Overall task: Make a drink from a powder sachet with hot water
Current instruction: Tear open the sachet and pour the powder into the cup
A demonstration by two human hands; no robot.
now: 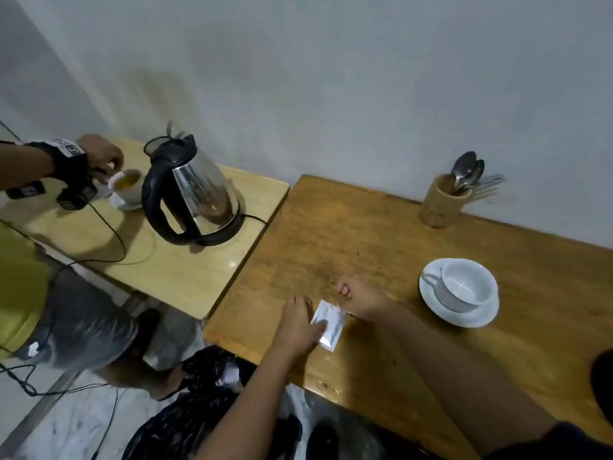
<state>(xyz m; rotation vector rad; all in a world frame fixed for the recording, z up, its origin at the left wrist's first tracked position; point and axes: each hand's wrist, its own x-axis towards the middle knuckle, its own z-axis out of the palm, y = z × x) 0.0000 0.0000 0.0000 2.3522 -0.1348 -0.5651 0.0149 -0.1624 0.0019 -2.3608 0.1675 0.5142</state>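
Observation:
A white powder sachet (pixel 331 322) lies flat on the brown wooden table (pixel 398 247) near its front-left corner. My left hand (pixel 298 322) rests on the table with its thumb pressing the sachet's left edge. My right hand (pixel 360 295) is loosely curled, its heel on the sachet's upper right corner. An empty white cup (pixel 464 285) stands on a white saucer (pixel 464 315) to the right. A steel kettle (pixel 195 197) with a black handle sits on its base on the lighter side table (pixel 185 273).
Another person's hand (pixel 99 154), with a black wrist strap, holds a filled cup (pixel 126 182) on a saucer left of the kettle. A bamboo holder (pixel 441 204) with spoons and forks stands by the wall. Cables trail over the side table and floor.

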